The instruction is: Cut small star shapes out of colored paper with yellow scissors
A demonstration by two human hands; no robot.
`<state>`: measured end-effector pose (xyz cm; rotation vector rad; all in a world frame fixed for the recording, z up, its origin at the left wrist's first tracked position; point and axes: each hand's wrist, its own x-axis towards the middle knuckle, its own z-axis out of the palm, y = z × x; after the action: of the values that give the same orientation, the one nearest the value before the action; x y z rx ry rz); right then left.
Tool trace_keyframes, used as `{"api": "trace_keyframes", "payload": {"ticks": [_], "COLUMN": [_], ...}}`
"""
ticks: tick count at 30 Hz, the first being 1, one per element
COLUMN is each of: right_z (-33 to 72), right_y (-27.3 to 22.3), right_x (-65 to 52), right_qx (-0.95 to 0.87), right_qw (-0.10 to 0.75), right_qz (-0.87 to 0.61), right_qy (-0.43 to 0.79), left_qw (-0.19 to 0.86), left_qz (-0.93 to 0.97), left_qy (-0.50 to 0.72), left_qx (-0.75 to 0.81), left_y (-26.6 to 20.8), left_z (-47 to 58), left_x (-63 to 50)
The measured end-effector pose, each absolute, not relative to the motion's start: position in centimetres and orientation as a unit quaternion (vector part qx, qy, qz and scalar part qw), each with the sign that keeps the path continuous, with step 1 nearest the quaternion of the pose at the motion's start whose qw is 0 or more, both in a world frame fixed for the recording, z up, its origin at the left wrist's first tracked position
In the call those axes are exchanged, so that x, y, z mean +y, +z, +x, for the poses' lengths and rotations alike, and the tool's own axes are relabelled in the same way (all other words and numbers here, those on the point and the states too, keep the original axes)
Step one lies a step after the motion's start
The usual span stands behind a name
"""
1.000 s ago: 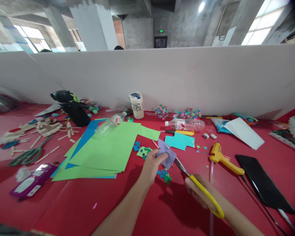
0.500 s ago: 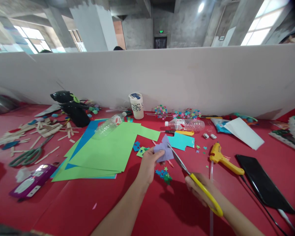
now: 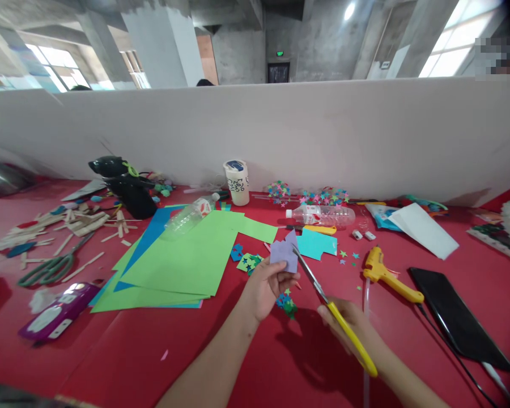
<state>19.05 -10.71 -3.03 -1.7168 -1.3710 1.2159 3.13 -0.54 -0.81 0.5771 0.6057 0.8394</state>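
Between the thumb and fingers of my left hand (image 3: 266, 289) is a small piece of purple paper (image 3: 283, 256) with a notched upper edge. My right hand (image 3: 344, 323) is closed around the yellow handles of a pair of scissors (image 3: 352, 338). The scissor blades point up and left, their tips at the right edge of the purple paper. Just below my left hand lie blue and green star cutouts (image 3: 287, 306). A cyan paper piece (image 3: 318, 245) rests behind the blades, and a green scrap with stars (image 3: 250, 263) is left of the purple paper.
Green sheets (image 3: 182, 258) lie to the left, under a plastic bottle (image 3: 191, 214). A second bottle (image 3: 323, 215), a cup (image 3: 237, 182) and a black flask (image 3: 130, 190) are along the divider. On the right are a yellow glue gun (image 3: 391, 276) and a phone (image 3: 454, 314).
My left hand has turned the purple paper, and more of its fingers show beneath it. The scissor handles have drawn closer together, with the blades nearly closed at the paper's edge.
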Motion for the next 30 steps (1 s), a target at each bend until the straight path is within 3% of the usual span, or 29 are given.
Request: {"api": "trace_keyframes", "payload": {"ticks": [5, 14, 19, 30], "right_z": [19.11, 18.78, 18.65, 18.54], "right_y": [-2.66, -3.12, -3.32, -3.23], "right_x": [-10.56, -10.85, -10.73, -10.67], "right_qx": [-0.548, -0.494, -0.519, -0.515], "right_qw": [0.301, 0.308, 0.295, 0.278], "right_qz": [-0.644, -0.644, -0.636, -0.643], "right_qy": [0.440, 0.496, 0.489, 0.494], "left_qw": [0.751, 0.741, 0.685, 0.712], "left_qz": [0.350, 0.329, 0.334, 0.403], "left_qy": [0.464, 0.503, 0.556, 0.489], "left_qx": [0.316, 0.299, 0.332, 0.302], "left_y": [-0.57, -0.45, -1.14, -0.99], "left_z": [3.04, 3.01, 3.01, 3.27], "left_x": [-0.50, -0.43, -0.58, -0.71]}}
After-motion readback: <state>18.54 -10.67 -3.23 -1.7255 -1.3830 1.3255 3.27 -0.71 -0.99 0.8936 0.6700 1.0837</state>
